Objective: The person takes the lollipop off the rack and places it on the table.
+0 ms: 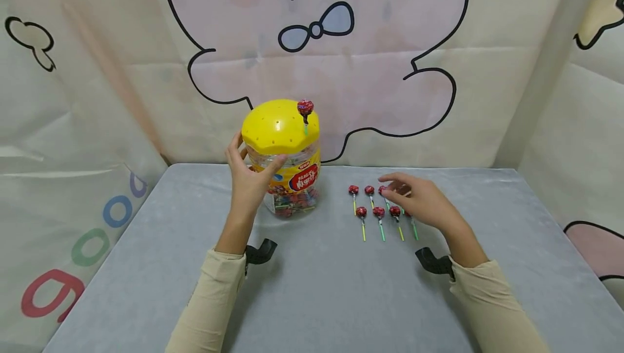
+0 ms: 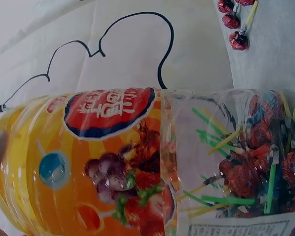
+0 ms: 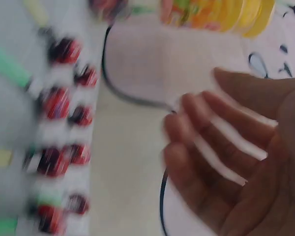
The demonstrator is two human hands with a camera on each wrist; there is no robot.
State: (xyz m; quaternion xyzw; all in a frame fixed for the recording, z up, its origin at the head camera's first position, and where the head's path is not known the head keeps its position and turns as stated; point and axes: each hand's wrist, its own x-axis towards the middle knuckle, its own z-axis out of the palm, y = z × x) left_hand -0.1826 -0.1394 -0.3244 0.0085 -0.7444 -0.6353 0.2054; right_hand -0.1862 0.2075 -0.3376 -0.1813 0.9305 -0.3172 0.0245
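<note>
A clear plastic candy jar [image 1: 292, 180] with a yellow lid [image 1: 273, 125] and a printed yellow label stands at the back of the table. My left hand [image 1: 251, 180] grips it just under the lid, thumb across the front and fingers round the far left side. One red-wrapped lollipop [image 1: 305, 108] sticks up from the right part of the lid. Inside the jar, a heap of lollipops [image 2: 241, 172] fills the bottom. My right hand [image 1: 421, 198], fingers loosely bent and holding nothing, hovers over two rows of lollipops [image 1: 378, 212], partly covering those at the right end.
The table [image 1: 341, 299] has a grey cloth. Close behind the jar hangs a backdrop [image 1: 370, 93] with cartoon outlines, and similar printed cloth hangs on both sides. Black straps [image 1: 434, 262] are worn on both wrists.
</note>
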